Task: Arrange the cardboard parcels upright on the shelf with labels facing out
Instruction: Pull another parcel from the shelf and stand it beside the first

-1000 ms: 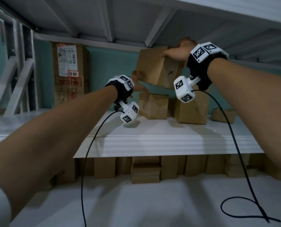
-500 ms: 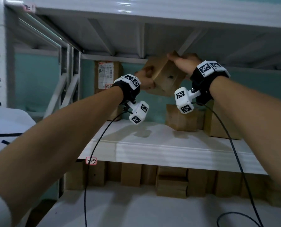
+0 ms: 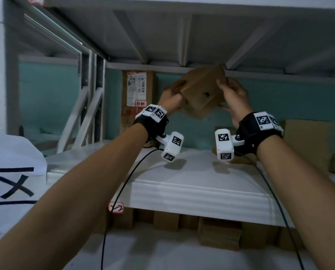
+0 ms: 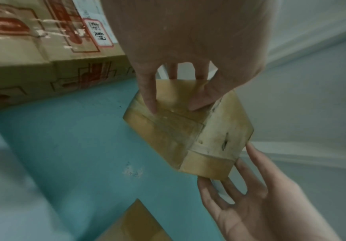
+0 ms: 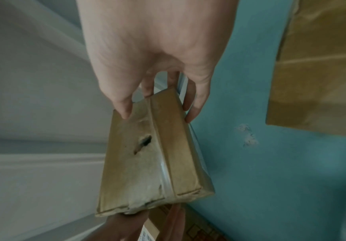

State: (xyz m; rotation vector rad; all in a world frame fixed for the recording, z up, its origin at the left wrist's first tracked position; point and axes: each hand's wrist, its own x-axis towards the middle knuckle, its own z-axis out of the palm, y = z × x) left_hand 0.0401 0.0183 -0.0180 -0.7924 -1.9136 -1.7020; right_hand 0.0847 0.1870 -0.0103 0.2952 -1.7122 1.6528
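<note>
Holding one small parcel [image 3: 202, 92] in mid-air between both hands, tilted on a corner, well above the shelf board [image 3: 192, 172] and just under the shelf above. Left hand [image 3: 171, 99] gripped its left end, thumb and finger pressed on the taped face; right hand [image 3: 233, 96] gripped the right end, fingers curled round the edge. No label showed on the faces in view, only a dark scuff, so its label side could not be told.

Done so far, by the look of it: tall labelled box [image 3: 138, 94] stood upright at far left, label out. Left to do: seat this parcel upright, then the plain boxes at far right [image 3: 309, 141], which showed no labels and were partly hidden. Judged early-to-mid task.
</note>
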